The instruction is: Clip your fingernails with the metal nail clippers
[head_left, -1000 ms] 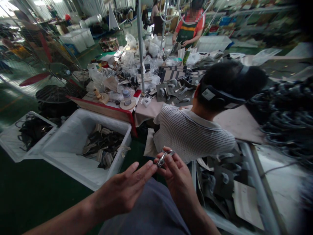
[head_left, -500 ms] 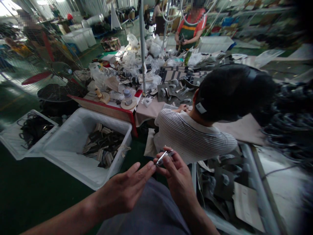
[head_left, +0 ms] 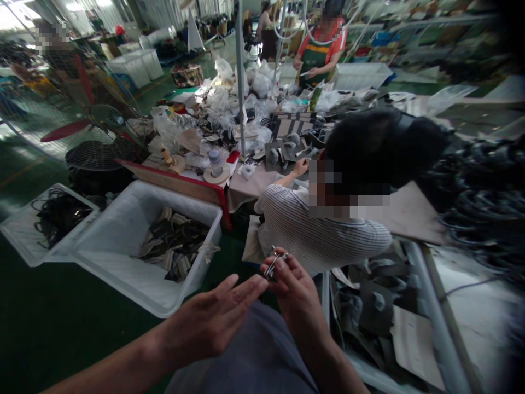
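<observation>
A small shiny metal piece point(head_left: 272, 266) is pinched between the thumb and fingers of my right hand point(head_left: 293, 282), low in the middle of the view. Its exact shape is too small to tell. My left hand point(head_left: 221, 314) is stretched out flat beside it, fingers pointing right, with the fingertips at or very near the metal piece. Nothing shows in the left hand. Both hands are in front of a seated person in a striped shirt point(head_left: 315, 232).
A white bin point(head_left: 123, 273) with grey and beige pieces stands left, beside a smaller bin point(head_left: 24, 246) of black cords. Another bin of grey pieces point(head_left: 375, 306) is at the right. A cluttered table, a fan and another person are farther off.
The metal piece has turned in my right hand and looks more open. The seated person's hand has reached forward onto the table. The far person's hands have moved apart.
</observation>
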### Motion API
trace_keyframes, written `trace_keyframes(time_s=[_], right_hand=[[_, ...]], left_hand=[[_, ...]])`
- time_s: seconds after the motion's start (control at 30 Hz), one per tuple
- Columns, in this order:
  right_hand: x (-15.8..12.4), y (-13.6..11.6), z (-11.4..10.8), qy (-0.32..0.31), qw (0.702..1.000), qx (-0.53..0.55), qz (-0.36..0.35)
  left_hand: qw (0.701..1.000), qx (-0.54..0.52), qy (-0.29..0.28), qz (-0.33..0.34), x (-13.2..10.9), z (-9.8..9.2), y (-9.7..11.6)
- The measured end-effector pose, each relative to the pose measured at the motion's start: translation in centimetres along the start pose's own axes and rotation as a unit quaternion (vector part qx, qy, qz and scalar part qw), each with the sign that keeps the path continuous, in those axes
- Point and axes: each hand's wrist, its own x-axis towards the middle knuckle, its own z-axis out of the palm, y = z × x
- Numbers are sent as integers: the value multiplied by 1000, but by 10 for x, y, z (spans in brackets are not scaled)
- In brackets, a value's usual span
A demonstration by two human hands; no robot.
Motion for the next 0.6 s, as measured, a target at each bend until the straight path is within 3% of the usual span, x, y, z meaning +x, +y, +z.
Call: trace_keyframes(time_s=[0.23, 0.6], right_hand=[[-2, -3, -1, -15, 1000, 17, 1], [-5, -4, -7, -24, 1000, 17, -8]], left_hand=[[991, 26, -47, -122, -7, 17, 17], [989, 33, -79, -119, 3, 18, 34]])
